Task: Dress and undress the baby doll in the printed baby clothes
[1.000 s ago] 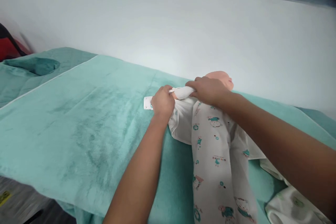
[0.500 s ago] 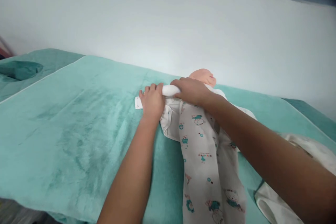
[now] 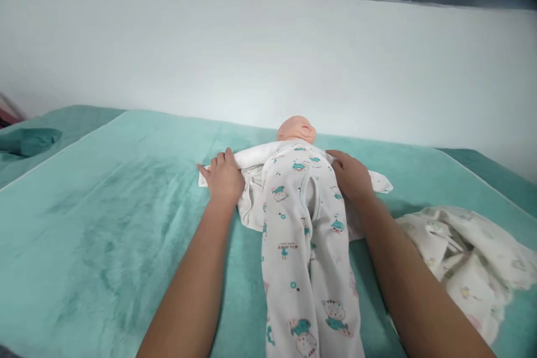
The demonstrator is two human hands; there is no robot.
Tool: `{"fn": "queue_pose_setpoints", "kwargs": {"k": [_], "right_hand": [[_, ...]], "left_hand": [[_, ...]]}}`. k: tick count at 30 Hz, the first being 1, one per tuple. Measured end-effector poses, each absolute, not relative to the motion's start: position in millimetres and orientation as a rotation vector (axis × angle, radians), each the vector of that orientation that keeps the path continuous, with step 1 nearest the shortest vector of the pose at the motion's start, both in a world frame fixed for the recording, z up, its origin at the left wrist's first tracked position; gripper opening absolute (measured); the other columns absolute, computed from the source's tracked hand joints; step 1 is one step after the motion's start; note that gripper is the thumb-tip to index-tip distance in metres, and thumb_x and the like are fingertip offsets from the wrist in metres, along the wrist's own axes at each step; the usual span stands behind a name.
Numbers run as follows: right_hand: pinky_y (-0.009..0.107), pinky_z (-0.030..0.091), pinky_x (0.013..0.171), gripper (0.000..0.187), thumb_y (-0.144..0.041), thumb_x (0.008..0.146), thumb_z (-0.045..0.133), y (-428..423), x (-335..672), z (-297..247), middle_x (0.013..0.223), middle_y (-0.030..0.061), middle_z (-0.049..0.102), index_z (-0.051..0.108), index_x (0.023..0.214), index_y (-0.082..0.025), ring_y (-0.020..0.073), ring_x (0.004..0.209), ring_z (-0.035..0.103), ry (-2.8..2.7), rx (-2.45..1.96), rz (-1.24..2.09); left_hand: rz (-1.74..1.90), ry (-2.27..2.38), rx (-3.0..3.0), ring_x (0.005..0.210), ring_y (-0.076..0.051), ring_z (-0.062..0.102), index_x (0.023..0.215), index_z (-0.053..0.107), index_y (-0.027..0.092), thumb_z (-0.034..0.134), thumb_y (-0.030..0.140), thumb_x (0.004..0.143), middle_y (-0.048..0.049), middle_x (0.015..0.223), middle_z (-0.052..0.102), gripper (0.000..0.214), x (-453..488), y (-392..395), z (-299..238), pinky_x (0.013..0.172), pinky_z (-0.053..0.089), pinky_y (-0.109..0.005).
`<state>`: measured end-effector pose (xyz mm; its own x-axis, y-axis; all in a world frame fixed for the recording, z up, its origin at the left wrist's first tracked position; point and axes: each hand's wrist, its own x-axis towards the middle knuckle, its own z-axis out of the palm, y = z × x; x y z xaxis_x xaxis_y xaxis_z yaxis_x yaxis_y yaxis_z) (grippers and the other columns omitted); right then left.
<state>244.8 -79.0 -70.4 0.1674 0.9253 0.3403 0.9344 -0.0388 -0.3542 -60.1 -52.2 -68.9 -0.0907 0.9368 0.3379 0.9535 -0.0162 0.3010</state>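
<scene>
A baby doll (image 3: 296, 128) lies on its back, head toward the wall. It has on a white top and patterned white pants (image 3: 289, 235) with an open slit at the crotch. My left hand (image 3: 225, 177) is closed around the outer part of the white sleeve (image 3: 258, 154) on the left, its cuff tab showing past my fingers. On the other side, my right hand (image 3: 353, 178) curls over the opposite sleeve close to the doll's shoulder. That sleeve's cuff (image 3: 380, 182) sticks out beyond my knuckles. My right fingertips are partly hidden.
A crumpled white printed cloth (image 3: 470, 263) lies to the right, beside my right forearm. Everything rests on a green plush cover (image 3: 126, 224), which meets a white wall (image 3: 251, 56) behind the doll's head.
My right hand has left the left sleeve and moved across the doll to the sleeve on the right. My left hand stays at the left cuff. The view has shifted, uncovering the doll's chest.
</scene>
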Motion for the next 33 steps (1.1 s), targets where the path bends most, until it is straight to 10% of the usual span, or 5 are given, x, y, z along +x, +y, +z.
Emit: {"fn": "queue_pose_setpoints", "kwargs": {"k": [8,18,33], "right_hand": [[0.044,0.046,0.096,0.046,-0.025,0.089,0.037,-69.5,241.8,-62.8,0.126,0.0087,0.068,0.063,0.127,-0.023,0.0312,0.114,0.062,-1.607,-1.959,0.076],[0.041,0.046,0.087,0.037,-0.031,0.086,0.048,-69.2,254.6,-63.6,0.115,0.0065,0.073,0.067,0.117,-0.026,0.0301,0.103,0.065,-1.482,-1.858,0.136],[0.033,0.054,0.073,0.039,-0.012,0.050,0.043,-61.1,278.4,-73.1,0.081,0.0031,0.075,0.070,0.077,-0.021,0.0222,0.083,0.069,-0.950,-1.433,0.399]], "left_hand": [[-1.500,-1.741,-2.433,0.120,-0.022,0.056,0.124,0.061,0.020,0.042,0.014,0.084,-0.0076,0.127,0.062,0.044,-7.4,-76.1,-24.7,0.107,0.045,-0.038],[0.211,-1.350,-2.820,0.117,-0.030,0.057,0.106,0.071,0.016,0.060,0.023,0.084,-0.0154,0.120,0.065,0.025,140.3,-46.2,23.9,0.096,0.045,-0.040],[0.070,-1.338,-2.831,0.090,-0.025,0.065,0.104,0.066,0.018,0.057,0.018,0.078,-0.0103,0.106,0.070,0.027,114.7,-31.1,53.4,0.070,0.046,-0.032]]}}
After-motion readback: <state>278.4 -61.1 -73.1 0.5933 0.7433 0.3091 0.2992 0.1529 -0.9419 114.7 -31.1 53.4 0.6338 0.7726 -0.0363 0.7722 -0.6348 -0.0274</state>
